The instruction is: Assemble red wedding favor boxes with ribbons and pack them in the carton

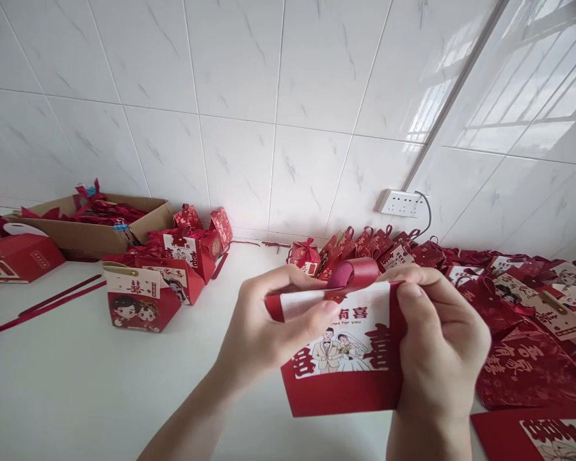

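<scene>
Between my hands, above the white table, is a red gift box [345, 392] printed with a bride and groom on a white panel. A dark red ribbon [360, 272] makes a loop at its top edge. My left hand [281, 320] pinches the top left part by the ribbon, thumb in front and fingers behind. My right hand [434, 333] grips the upper right corner, its thumb along the edge. The back of the box and most of my fingertips behind it are hidden.
Several finished-looking red boxes [144, 301] stand left of centre. Behind them is a cardboard carton [84, 240] of red ribbons. Loose ribbon strips [62, 298] lie at left. Many red boxes and flat pieces [532, 365] crowd the right. A socket strip [398, 203] is on the tiled wall.
</scene>
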`<state>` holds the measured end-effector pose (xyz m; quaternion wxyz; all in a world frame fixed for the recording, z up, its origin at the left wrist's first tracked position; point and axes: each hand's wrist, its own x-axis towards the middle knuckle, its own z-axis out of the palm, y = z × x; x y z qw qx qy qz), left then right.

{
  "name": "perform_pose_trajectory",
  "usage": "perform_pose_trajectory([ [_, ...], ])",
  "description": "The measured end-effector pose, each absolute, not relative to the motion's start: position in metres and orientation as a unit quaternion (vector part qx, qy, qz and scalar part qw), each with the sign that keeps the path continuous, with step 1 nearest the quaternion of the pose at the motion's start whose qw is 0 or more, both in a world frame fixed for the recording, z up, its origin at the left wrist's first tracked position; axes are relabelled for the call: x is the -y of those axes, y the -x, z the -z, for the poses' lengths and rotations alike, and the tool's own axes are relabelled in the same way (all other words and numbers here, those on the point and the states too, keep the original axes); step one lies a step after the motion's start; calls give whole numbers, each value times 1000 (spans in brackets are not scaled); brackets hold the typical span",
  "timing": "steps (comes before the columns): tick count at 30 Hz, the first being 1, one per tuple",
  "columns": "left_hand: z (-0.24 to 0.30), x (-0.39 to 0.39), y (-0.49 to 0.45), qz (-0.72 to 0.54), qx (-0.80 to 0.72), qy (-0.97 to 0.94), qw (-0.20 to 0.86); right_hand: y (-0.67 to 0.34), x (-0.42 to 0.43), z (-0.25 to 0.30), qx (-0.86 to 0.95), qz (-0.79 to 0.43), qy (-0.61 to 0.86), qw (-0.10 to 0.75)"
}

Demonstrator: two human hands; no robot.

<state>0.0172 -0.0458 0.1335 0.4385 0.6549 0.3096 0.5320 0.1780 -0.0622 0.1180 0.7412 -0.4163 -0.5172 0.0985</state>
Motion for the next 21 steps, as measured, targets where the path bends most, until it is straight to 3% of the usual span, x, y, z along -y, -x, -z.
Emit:
perform_pose_trajectory([
  [8,-136,54,-19,-580,-329,-688,286,-176,62,-118,540,-92,416,726],
  [21,-129,43,-24,-546,-310,-672,392,-182,61,-120,534,-73,421,729],
])
